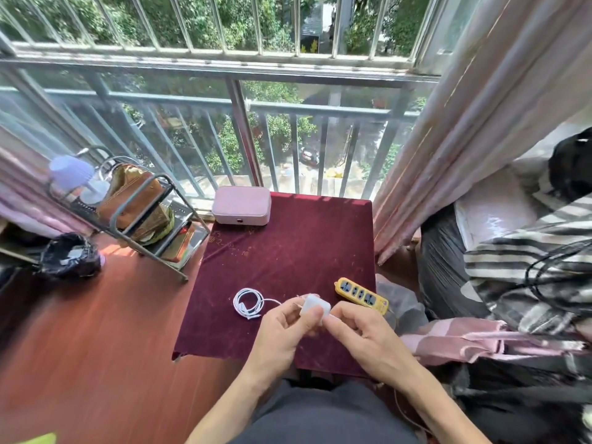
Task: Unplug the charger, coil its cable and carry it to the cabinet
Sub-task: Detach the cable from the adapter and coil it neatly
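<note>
The white charger block (pixel 314 306) is held above the near edge of the table covered in dark red cloth (pixel 288 251), with its prongs pointing left and free of any socket. My left hand (pixel 285 325) pinches it from the left and my right hand (pixel 355 328) grips its right end. Its white cable (pixel 248 303) lies in a loose coil on the cloth just left of my hands, one strand running toward the charger. The yellow power strip (pixel 361 295) lies on the cloth to the right, with nothing plugged into its visible sockets.
A pink box (pixel 242 205) sits at the table's far left corner. A metal rack (pixel 141 216) with bags stands on the wooden floor to the left, near a black-lined bin (pixel 70 254). Curtains (pixel 464 129) and a bed with striped bedding (pixel 528 251) crowd the right. The balcony railing (pixel 243 104) is ahead.
</note>
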Motion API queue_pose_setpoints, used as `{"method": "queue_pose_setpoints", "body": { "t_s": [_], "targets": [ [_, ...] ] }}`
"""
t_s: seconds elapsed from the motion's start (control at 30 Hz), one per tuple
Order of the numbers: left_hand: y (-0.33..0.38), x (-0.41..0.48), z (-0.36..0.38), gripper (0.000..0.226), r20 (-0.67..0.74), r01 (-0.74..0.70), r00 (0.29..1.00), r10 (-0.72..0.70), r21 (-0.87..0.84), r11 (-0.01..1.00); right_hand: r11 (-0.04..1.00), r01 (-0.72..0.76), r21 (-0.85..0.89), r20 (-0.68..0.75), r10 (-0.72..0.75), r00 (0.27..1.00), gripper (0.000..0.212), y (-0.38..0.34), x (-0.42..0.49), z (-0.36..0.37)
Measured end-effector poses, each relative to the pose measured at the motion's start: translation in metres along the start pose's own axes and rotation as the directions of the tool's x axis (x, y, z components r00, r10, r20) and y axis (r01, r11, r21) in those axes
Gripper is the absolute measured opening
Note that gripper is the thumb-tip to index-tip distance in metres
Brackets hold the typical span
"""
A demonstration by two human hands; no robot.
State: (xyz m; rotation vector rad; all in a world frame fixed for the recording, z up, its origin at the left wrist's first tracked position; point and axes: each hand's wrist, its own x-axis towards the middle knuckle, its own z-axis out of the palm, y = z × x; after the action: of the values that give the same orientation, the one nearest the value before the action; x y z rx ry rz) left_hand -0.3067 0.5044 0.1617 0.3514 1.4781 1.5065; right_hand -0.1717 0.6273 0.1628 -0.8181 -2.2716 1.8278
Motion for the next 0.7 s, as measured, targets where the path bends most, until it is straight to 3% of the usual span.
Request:
{"method": "queue_pose_setpoints", "body": {
  "t_s": [0.1,0.37,0.7],
  "targets": [
    [-0.002,-0.001,0.001,0.018,-0.003,-0.030,1.000,0.031,0.040,0.999,0.999,0.005,0.052,-0.001,-0.005,1.000,0.028,-0.002,-0.001,0.001],
    [-0.004,-0.004,-0.001,0.017,0.019,-0.054,0.998,0.053,0.040,0.998,0.997,0.023,0.079,0.002,-0.023,1.000,0.037,0.000,-0.002,0.003],
    [-0.002,0.002,-0.009,0.018,0.041,-0.062,0.997,0.064,-0.033,0.998,0.996,0.043,0.079,-0.013,-0.042,0.999,0.033,0.015,0.002,0.002]
  ]
}}
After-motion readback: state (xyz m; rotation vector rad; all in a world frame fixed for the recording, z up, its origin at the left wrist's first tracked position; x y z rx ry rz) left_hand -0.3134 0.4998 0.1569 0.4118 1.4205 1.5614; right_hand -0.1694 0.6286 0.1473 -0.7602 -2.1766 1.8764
